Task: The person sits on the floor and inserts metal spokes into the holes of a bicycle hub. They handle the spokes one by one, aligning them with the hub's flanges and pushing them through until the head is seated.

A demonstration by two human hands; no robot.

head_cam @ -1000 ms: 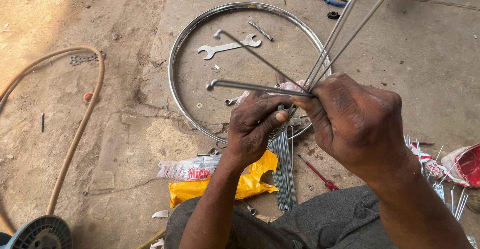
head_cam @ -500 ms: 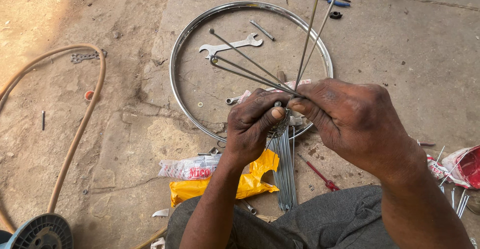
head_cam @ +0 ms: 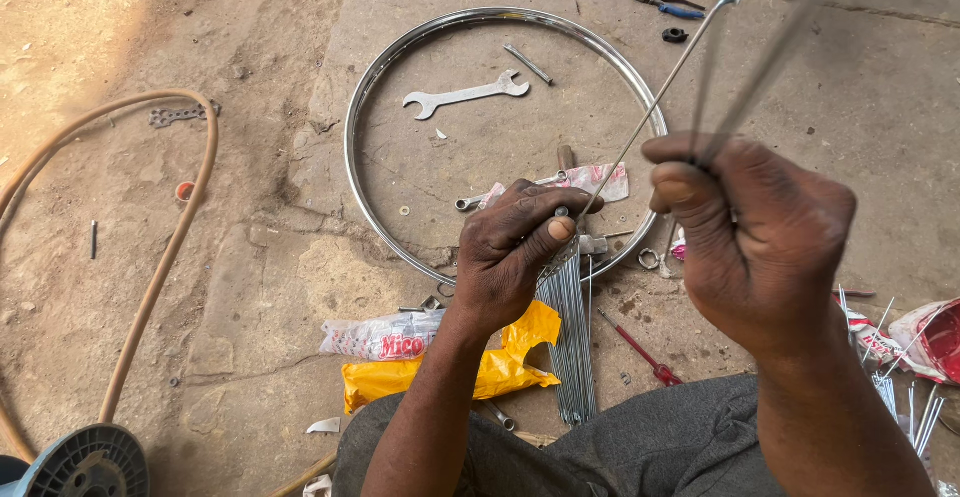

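Head view, looking down at my own two hands over the concrete floor (head_cam: 900, 107). My left hand (head_cam: 520, 252) is closed in a pinch, thumb and forefinger clamped on the near end of one thin steel spoke (head_cam: 650, 117) that slants up and away to its bent head at the far right. My right hand (head_cam: 765, 232) is curled shut around the near ends of a few more spokes (head_cam: 760, 77), which blur as they rise towards the far edge.

These spokes look light, smooth and springy; I judge they would flex and slip if taken by the middle, so the grip belongs low, close to the threaded end, where a fingertip pinch steers the whole length. The bundle of loose spokes (head_cam: 573, 342) lies on the floor just near of my left hand, beside the yellow bag (head_cam: 500, 367).

Beyond my hands lies the chrome wheel rim (head_cam: 372, 97), flat on the floor, with an open-ended wrench (head_cam: 465, 94) inside it. A red-handled screwdriver (head_cam: 645, 355) rests near my knee, pliers (head_cam: 660, 2) at the far right.
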